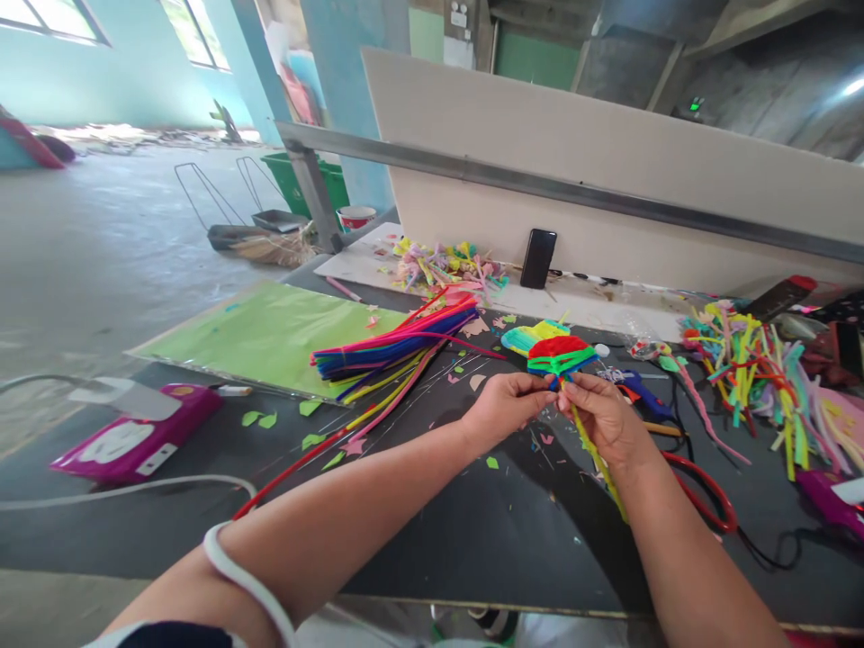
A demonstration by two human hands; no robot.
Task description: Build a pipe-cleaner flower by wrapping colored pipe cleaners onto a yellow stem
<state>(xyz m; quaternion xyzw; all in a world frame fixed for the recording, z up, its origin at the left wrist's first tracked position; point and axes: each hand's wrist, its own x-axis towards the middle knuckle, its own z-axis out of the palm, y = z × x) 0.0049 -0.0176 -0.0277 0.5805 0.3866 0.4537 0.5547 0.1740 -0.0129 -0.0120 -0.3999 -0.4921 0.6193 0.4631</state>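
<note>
Looking down remotely through the head camera, I record a white cord [233,569] across the left forearm. A yellow stem [600,463] slants over the dark table [432,549] beside the right wrist. Left of the left forearm lies a purple pack [148,430]; right of the right forearm, a red loop [727,515].

I find the left hand [503,409] closed in a pinch at the base of the fan [562,353], banded red, green and blue. The right hand [600,418] pinches the top of the stem, just beside the left fingertips. The fan stands above both hands; a yellow-and-teal piece [523,339] shows directly behind it, contact unclear to me.

Farther left, I note a coloured bundle [398,340], its left end over a green sheet [249,337]. Beyond are a pile [442,270] of coloured pieces and a phone [538,258] propped against a pale board [573,148]. A green bin [332,183] stands on the floor behind.
</note>
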